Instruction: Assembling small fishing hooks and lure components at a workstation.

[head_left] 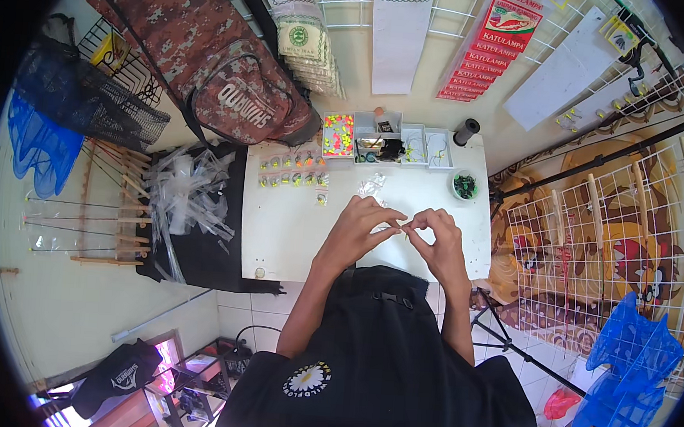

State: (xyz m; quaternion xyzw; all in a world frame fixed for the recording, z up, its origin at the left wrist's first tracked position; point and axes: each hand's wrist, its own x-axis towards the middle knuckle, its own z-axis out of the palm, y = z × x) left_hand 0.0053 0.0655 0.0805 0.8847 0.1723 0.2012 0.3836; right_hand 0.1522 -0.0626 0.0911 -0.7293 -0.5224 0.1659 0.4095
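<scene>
Over the white table (293,242), my left hand (358,234) and my right hand (440,243) meet with their fingertips almost touching. Each has thumb and index finger pinched together. Between them is something tiny and pale, too small to name. Just beyond my hands lie small clear plastic bags (372,185). To the left, small packets (294,169) with yellow, green and orange pieces are laid out in rows. A box of bright pink and yellow beads or floats (338,135) stands at the back, beside a divided white tray (376,162) holding a bottle and dark items.
At the right edge stands a round tub of dark green pieces (464,185); a black cylinder (466,132) is behind it. Clear plastic strips (190,192) hang left of the table. A camouflage bag (243,98) leans at back left. Tripod legs (500,325) stand at right.
</scene>
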